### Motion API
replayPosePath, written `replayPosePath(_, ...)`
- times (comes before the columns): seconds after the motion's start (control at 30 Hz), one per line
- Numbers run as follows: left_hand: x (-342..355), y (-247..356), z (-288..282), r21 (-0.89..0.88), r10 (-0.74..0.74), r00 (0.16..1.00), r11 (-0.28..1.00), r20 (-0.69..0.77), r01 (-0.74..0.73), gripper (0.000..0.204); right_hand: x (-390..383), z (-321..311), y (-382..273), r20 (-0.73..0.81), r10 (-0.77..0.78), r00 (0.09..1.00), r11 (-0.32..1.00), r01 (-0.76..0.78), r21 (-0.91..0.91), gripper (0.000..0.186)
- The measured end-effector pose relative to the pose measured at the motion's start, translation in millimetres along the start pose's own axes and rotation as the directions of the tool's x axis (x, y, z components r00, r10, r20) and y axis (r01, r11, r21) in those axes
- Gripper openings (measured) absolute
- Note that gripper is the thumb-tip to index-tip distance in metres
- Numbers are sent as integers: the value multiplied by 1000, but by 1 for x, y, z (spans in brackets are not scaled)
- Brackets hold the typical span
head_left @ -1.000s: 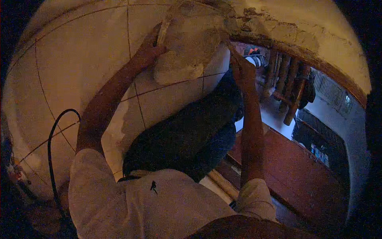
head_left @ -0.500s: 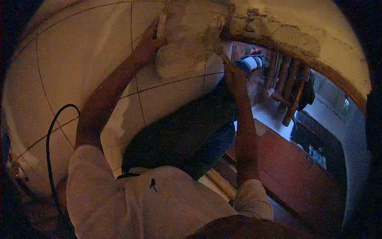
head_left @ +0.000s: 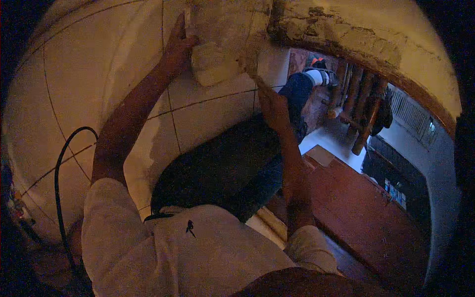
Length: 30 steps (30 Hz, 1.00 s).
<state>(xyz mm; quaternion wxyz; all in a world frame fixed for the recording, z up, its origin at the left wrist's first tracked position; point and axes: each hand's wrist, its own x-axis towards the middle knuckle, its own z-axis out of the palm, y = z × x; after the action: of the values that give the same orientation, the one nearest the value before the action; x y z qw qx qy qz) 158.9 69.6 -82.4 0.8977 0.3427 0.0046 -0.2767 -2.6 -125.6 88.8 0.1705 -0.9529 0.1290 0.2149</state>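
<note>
At the top of the view my left hand grips the left edge of a pale, rectangular slab like a tile. Its face is smeared and dull in the dim light. My right hand is closed round a thin-handled tool. The tool's far end reaches the slab's lower right edge. Whether that end is a blade or bristles is too dark to tell.
Large pale tiles with dark joints spread on the left. A black cable loops there. Rough, chipped plaster borders an opening at upper right. Beyond lie wooden posts, a red-brown board and a blue-clad leg.
My right hand and its tool have moved left and slightly down, to the slab's lower right edge. My left hand and the slab have shifted a little left and up.
</note>
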Motion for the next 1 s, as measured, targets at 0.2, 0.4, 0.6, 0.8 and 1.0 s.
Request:
replayPosePath(0.2,-13,12,15,89,4,998,996,-61,1,83,-7,9,-20,17,-169,985,979,170,-110,42)
replayPosePath(0.4,-13,17,20,-148,-104,994,984,-21,100,77,-9,7,-28,-139,-168,976,986,167,-18,45)
replayPosePath(0.6,-3,7,13,-241,-33,992,969,119,61,70,-8,6,-36,22,-245,969,944,244,-224,52)
replayPosePath(0.8,-7,-6,-6,-106,55,994,993,94,-45,48,-7,25,-47,122,-159,980,785,201,-586,57)
replayPosePath(1.0,-8,7,0,-473,-22,978,873,209,120,59,-17,20,-43,38,-309,950,847,293,-443,66)
